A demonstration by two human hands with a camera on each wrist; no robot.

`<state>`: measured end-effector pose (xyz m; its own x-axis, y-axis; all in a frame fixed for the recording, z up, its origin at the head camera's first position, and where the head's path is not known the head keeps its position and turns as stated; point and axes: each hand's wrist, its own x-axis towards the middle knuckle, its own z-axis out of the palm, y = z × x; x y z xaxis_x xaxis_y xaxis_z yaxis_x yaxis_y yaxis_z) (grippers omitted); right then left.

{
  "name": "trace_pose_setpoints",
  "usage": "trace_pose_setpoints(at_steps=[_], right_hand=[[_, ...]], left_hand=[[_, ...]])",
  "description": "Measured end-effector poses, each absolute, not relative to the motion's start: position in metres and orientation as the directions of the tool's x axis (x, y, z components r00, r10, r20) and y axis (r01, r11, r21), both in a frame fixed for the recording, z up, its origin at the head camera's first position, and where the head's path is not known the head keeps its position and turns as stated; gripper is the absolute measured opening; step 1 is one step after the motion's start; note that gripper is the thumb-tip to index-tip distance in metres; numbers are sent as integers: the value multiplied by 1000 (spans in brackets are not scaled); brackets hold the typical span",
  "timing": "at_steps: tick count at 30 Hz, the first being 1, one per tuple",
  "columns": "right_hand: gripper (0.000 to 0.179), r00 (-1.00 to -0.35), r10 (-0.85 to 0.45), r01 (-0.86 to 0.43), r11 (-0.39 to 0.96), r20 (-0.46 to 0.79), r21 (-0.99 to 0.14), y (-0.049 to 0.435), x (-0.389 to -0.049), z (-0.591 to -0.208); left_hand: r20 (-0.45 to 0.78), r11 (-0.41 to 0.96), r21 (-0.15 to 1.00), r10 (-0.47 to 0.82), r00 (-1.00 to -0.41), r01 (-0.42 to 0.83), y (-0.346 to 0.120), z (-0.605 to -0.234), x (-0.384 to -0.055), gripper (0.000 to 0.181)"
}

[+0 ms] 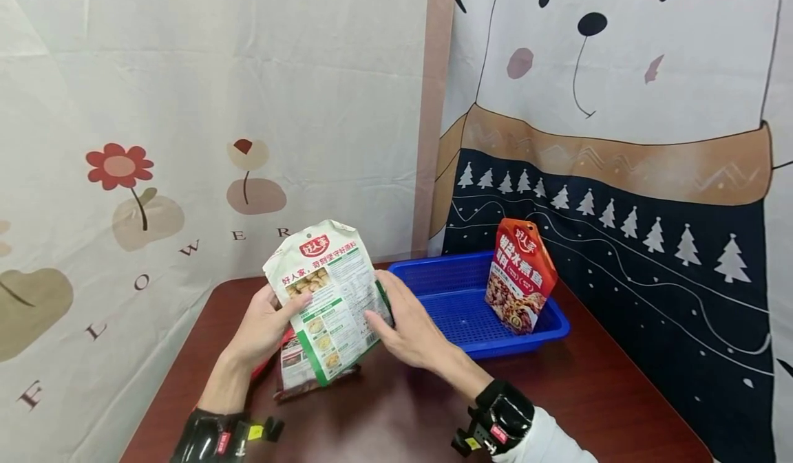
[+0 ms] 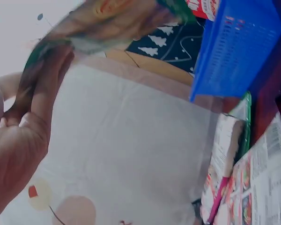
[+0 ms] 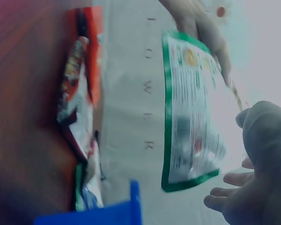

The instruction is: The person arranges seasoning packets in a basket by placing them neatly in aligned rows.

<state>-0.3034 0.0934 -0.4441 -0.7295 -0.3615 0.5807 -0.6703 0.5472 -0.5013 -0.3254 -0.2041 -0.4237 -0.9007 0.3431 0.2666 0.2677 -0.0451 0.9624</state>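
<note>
My left hand (image 1: 263, 322) grips a white and green seasoning packet (image 1: 337, 305) by its left edge, thumb on the printed back. The packet is held up, tilted, above the table. At its right edge is my right hand (image 1: 411, 322), thumb overlapping the print in the head view. The right wrist view shows the right hand (image 3: 257, 168) with thumb and fingers spread beside the packet (image 3: 192, 112). In the left wrist view the left hand (image 2: 25, 140) holds the packet, whose front is blurred. Beneath, a red and white packet (image 1: 294, 367) lies partly hidden.
A blue plastic basket (image 1: 458, 349) stands to the right on the dark red table (image 1: 396, 422). An orange-red packet (image 1: 520, 277) leans upright inside it at the right end. More packets (image 2: 253, 183) lie on the table at the left. Printed cloth hangs behind.
</note>
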Motion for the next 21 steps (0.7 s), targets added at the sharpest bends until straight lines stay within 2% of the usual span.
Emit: trace_pose_setpoints(at_steps=[4,7,12,16,21], right_hand=[[78,-841,-308,-541,472,445,-696,115,-295,-434],[79,-879,-318,-459,362,356,-811,129,-291,-430],[71,-876,-394,-374,185,280,-909,148,-292,-428],[67,-860,-443,-346,139,254,-928,161,-294,-431],[52,-821,-515,-345,104,246,-933,172,-292,-437]], left_hand=[[284,-47,955,422,-861,292,-199,-415,-319,45],[289,-37,951,460,-840,307,-194,-410,-317,43],[304,-13,938,509,-806,346,-186,-402,-316,42],[348,-28,915,558,-753,402,-178,-397,-318,42],[393,-62,891,605,-693,450,-167,-392,-320,41]])
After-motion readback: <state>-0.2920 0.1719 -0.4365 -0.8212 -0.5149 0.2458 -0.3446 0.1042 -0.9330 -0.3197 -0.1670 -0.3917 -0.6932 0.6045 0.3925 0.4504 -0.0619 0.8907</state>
